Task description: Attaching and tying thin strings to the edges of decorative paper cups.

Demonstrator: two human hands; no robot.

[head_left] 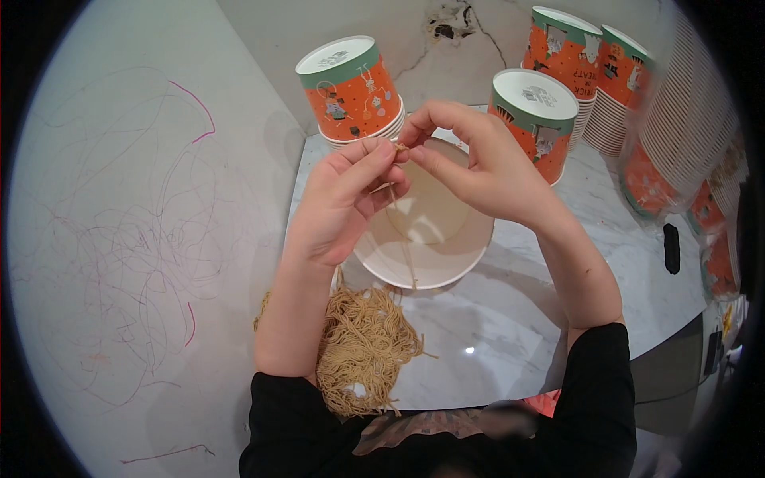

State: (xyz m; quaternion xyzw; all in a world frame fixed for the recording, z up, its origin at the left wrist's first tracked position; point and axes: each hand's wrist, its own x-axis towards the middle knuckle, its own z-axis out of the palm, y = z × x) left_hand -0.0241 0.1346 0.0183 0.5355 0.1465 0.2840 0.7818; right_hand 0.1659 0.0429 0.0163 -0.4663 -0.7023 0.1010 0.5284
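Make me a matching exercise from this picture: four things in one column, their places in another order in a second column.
Things:
1. open paper bowl
2. pile of tan string
3. single string
4. small black object

Places:
A. on the table by the left forearm
B. pinched between the fingers of both hands
C. on the marble table under the hands
D. far right of the table

Pairs: 1-C, 2-A, 3-B, 4-D
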